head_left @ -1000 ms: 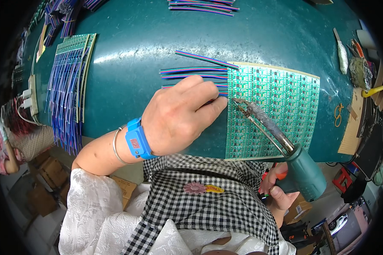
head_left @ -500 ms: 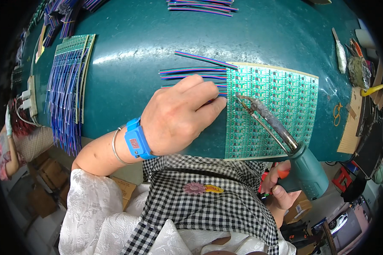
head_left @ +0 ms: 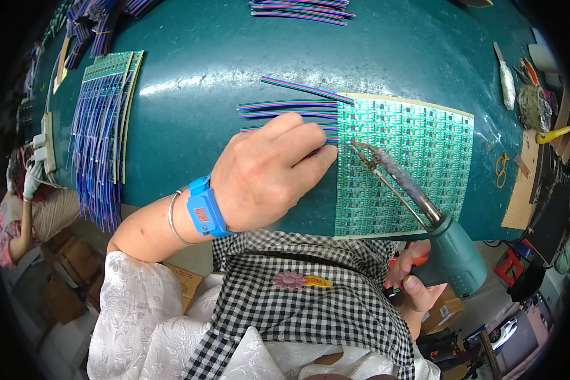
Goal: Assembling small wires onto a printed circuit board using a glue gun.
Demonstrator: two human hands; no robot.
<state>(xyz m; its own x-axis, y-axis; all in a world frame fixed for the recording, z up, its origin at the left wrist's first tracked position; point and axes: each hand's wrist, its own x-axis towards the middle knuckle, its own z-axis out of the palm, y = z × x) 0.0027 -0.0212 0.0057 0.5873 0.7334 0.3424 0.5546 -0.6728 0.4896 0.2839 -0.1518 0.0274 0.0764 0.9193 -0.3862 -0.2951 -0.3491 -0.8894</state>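
A green bench top (head_left: 196,136) is stretching across the view. Nearest, the right hand (head_left: 417,292) is grasping the soldering iron (head_left: 457,256) by its handle, the fingers partly hidden, and the tip is pointing at the left edge of the circuit-board panel (head_left: 405,183), which is lying flat in front of the person; whether tip and panel are touching, I cannot tell. The left hand (head_left: 272,168) is pressing thumb and finger together right beside that edge, apparently pinching a wire strip (head_left: 331,141) that is mostly hidden. The step in hand seems to be soldering wires onto the edge; the next move is calling for steady left fingers and an exact touch of the tip. Beyond, other strips (head_left: 291,104) are running to the edge, a slanting strip (head_left: 307,89) is reaching the panel's corner, and a wire bundle (head_left: 301,12) is resting farthest off.
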